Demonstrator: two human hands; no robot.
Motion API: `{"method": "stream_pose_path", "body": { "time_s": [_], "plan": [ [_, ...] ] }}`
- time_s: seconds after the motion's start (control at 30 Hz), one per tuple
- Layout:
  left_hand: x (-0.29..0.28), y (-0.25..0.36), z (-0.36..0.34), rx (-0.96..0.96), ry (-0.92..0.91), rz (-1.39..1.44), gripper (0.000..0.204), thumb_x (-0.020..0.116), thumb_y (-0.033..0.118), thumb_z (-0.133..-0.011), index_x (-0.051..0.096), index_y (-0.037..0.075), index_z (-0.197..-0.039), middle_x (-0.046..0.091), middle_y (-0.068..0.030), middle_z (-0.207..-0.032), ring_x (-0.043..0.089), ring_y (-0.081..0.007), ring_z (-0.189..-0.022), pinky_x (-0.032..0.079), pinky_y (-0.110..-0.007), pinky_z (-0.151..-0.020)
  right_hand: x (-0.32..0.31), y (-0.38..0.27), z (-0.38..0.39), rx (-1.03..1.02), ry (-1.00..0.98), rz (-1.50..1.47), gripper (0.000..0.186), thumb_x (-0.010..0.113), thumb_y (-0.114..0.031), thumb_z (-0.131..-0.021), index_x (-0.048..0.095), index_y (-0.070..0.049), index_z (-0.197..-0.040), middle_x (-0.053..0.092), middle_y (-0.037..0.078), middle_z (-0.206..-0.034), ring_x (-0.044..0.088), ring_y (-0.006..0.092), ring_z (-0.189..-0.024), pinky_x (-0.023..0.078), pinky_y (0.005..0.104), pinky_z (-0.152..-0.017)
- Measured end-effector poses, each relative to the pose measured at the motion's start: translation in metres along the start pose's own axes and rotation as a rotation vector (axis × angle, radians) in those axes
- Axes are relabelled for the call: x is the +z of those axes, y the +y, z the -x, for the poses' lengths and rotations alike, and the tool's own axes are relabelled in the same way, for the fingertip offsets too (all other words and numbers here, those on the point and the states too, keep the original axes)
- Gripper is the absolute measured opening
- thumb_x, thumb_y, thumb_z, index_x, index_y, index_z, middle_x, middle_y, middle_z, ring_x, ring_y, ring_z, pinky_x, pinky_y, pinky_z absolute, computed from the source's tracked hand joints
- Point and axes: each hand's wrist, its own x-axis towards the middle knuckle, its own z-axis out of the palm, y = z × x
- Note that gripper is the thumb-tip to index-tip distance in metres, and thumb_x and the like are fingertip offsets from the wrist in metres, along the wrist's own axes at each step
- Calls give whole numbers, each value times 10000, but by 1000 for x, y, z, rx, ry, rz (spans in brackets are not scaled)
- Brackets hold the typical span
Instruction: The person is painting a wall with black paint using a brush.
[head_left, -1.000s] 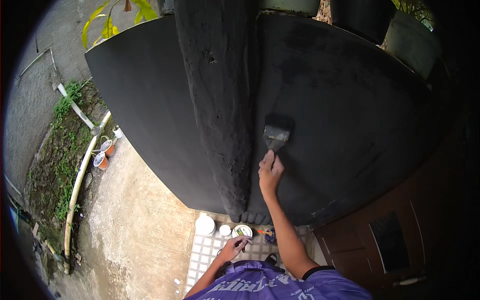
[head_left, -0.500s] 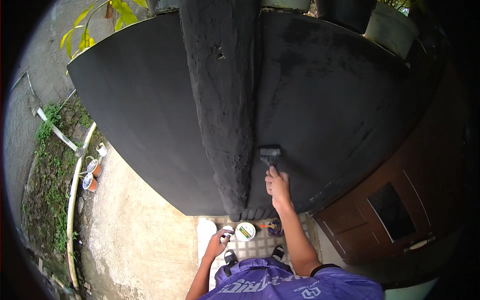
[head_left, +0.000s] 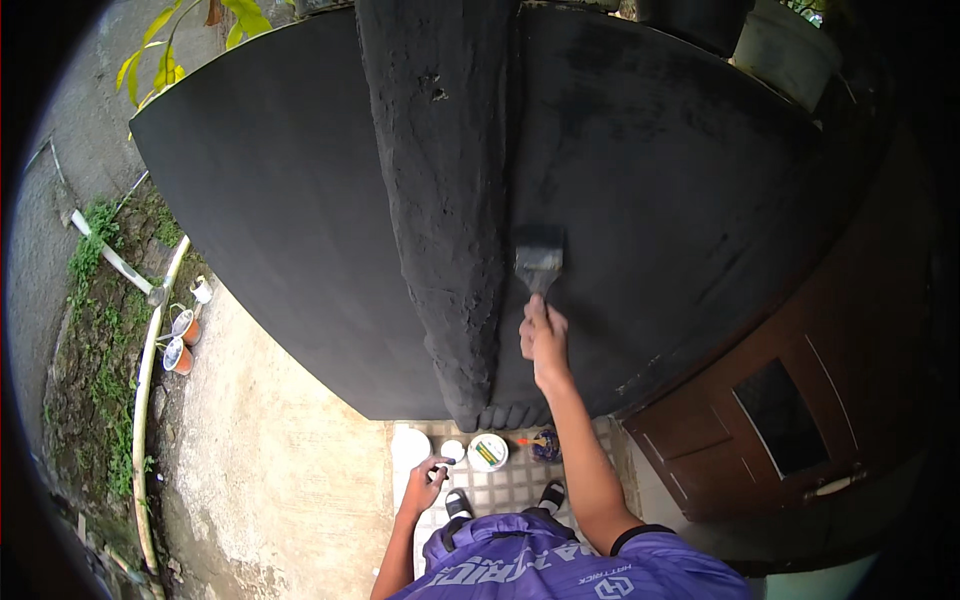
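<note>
At the black wall [head_left: 680,200], head view: the right hand [head_left: 543,340] is clamped on the paintbrush [head_left: 539,262], bristles pressed to the wall at 12 o'clock from the knuckles, just beside the rough pillar [head_left: 445,200]. Down at 6 o'clock the left hand [head_left: 428,480] hangs loosely curled (around what, I cannot tell) near a small white tub [head_left: 487,452] on the tiled floor [head_left: 510,492].
</note>
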Motion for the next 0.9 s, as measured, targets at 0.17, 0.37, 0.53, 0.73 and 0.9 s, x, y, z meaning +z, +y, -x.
{"method": "stream_pose_path", "body": {
  "time_s": [0.17,0.37,0.53,0.73,0.9],
  "plan": [
    [14,6,-3,-5,-70,7,210,589,16,-887,667,31,-1082,692,-126,-989,671,-187,-755,508,-290,-674,-165,210,27,774,76,-93,303,562,-356,-990,497,-147,-781,362,-98,-553,282,34,-370,161,229,-332],
    [11,18,-7,186,107,248,217,524,-116,-827,646,-2,-965,687,-125,-1025,656,-183,-806,507,-277,-718,-153,176,88,711,115,150,429,529,-467,-988,627,-68,-863,359,-83,-540,270,47,-381,177,244,-371],
    [27,79,-40,332,205,9,177,541,-114,-788,633,-13,-900,677,-132,-953,644,-211,-874,506,-293,-760,-171,140,104,433,114,351,450,535,-448,-987,696,-32,-931,416,-74,-554,314,42,-417,222,234,-401],
    [68,135,-59,408,253,72,291,573,-88,-797,597,18,-1067,600,-147,-1161,626,-185,-927,494,-282,-714,-203,115,121,345,22,181,203,606,-200,-971,637,-52,-835,510,-65,-673,387,22,-543,289,207,-482],
    [101,172,-78,452,452,437,460,575,-77,-817,489,44,-1252,447,-157,-1366,586,-178,-1027,481,-265,-741,-217,96,125,193,-57,369,149,591,-121,-964,658,11,-981,633,-1,-804,477,13,-640,365,193,-556]
  ]
}}
